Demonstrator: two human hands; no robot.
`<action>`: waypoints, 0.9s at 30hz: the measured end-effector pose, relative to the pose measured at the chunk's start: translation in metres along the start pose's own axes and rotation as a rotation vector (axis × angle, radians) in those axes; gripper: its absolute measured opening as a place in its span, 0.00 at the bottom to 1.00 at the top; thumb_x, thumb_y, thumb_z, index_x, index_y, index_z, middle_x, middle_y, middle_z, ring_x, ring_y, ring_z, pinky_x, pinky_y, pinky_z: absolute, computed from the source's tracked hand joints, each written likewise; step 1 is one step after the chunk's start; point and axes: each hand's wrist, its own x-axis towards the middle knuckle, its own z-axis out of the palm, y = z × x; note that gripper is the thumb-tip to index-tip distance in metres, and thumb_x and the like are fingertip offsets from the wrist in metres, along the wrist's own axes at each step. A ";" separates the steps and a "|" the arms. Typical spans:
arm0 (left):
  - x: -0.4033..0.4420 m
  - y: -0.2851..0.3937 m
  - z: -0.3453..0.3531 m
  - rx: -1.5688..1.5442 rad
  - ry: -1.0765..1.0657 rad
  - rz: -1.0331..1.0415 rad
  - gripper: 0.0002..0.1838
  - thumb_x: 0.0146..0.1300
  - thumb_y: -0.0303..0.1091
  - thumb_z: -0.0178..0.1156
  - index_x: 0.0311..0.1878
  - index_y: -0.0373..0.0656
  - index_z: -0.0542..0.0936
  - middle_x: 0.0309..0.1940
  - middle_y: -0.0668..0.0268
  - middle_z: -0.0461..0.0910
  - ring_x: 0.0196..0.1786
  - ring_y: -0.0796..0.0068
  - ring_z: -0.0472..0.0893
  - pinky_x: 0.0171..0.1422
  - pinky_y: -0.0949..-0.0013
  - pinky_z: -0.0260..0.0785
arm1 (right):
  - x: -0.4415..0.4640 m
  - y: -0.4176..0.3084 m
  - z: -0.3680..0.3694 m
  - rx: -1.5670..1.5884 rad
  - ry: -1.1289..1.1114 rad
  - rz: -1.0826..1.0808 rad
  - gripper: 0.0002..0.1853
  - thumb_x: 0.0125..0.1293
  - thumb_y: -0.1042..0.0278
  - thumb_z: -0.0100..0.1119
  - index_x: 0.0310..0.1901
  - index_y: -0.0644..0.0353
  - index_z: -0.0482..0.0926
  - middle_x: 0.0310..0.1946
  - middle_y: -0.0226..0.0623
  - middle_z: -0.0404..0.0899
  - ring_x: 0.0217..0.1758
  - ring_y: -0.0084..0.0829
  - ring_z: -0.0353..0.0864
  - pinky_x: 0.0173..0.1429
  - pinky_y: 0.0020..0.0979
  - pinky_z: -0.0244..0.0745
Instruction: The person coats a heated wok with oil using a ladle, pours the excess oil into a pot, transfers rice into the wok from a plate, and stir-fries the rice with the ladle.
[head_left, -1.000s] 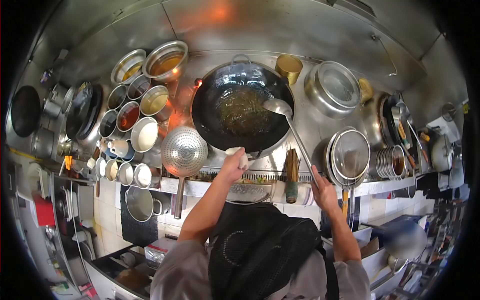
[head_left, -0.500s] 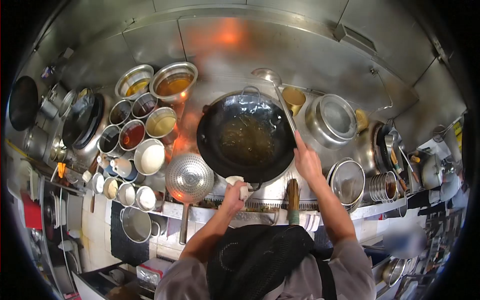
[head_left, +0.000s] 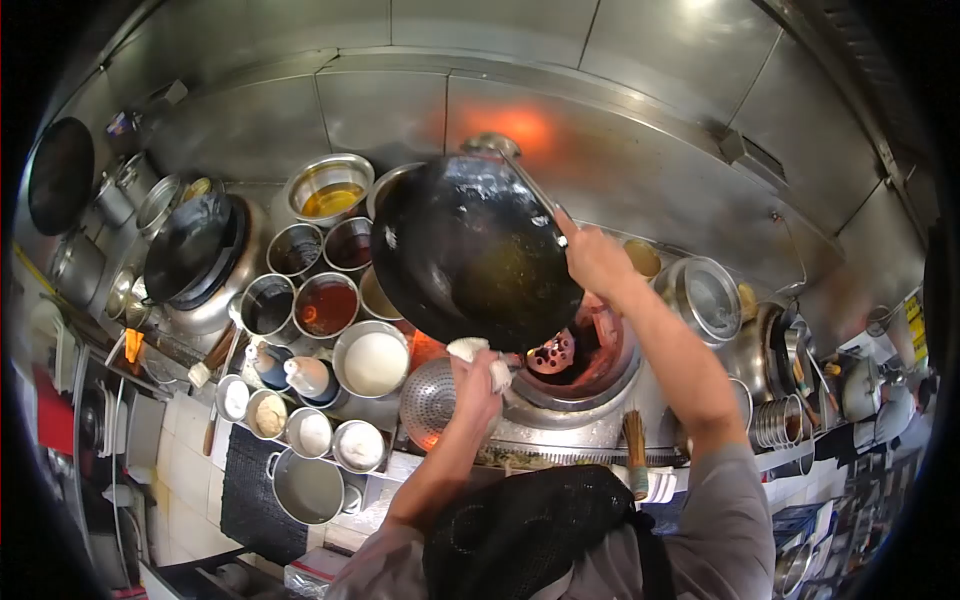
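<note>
A large black wok (head_left: 455,270) is lifted off the burner, with some yellowish liquid in its bottom. My left hand (head_left: 476,390) is closed at its near handle, with a folded white cloth (head_left: 468,349) between. The long handle of a metal ladle (head_left: 533,188) is gripped in my right hand (head_left: 600,264), above the wok's right side. The ladle's bowl (head_left: 490,144) is beyond the wok's far rim; whether it touches the far handle is hidden. A perforated strainer (head_left: 428,405) lies below the wok, partly covered by it and my left arm.
The uncovered burner (head_left: 610,385) glows red inside. Left of the wok stand several sauce pots, including one with red sauce (head_left: 326,304) and one with white contents (head_left: 372,363). A bamboo brush (head_left: 636,450) stands at the front edge. A lidded metal pot (head_left: 705,300) sits right.
The wok has come up off the burner and shifted left, uncovering the glowing opening. Both hands moved with it, still holding cloth and ladle. My view has shifted too.
</note>
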 end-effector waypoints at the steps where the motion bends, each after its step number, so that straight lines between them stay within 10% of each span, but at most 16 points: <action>1: 0.012 0.008 -0.001 0.001 0.005 0.092 0.20 0.58 0.18 0.55 0.53 0.43 0.65 0.44 0.63 0.74 0.41 0.72 0.79 0.40 0.66 0.76 | 0.018 -0.012 -0.008 -0.002 -0.001 -0.049 0.31 0.60 0.77 0.51 0.68 0.56 0.62 0.41 0.60 0.80 0.42 0.61 0.81 0.49 0.54 0.76; 11: 0.096 0.124 0.028 0.144 0.189 0.402 0.22 0.58 0.22 0.57 0.55 0.39 0.62 0.45 0.56 0.72 0.44 0.69 0.78 0.45 0.65 0.76 | 0.187 -0.145 -0.068 0.053 -0.063 -0.363 0.28 0.56 0.79 0.53 0.62 0.60 0.70 0.43 0.57 0.81 0.49 0.54 0.81 0.50 0.49 0.76; 13: 0.148 0.123 0.008 0.187 0.228 0.720 0.22 0.60 0.22 0.56 0.55 0.40 0.61 0.45 0.58 0.73 0.41 0.71 0.78 0.42 0.65 0.76 | 0.213 -0.165 -0.069 0.047 0.041 -0.371 0.13 0.57 0.77 0.56 0.44 0.65 0.84 0.43 0.54 0.83 0.49 0.51 0.84 0.49 0.45 0.80; 27: 0.248 0.117 -0.015 0.923 0.417 1.026 0.32 0.53 0.23 0.56 0.61 0.27 0.57 0.53 0.41 0.65 0.55 0.43 0.72 0.61 0.49 0.63 | 0.218 -0.138 -0.059 0.203 0.154 -0.270 0.28 0.59 0.77 0.51 0.64 0.62 0.68 0.42 0.59 0.81 0.48 0.55 0.82 0.49 0.51 0.77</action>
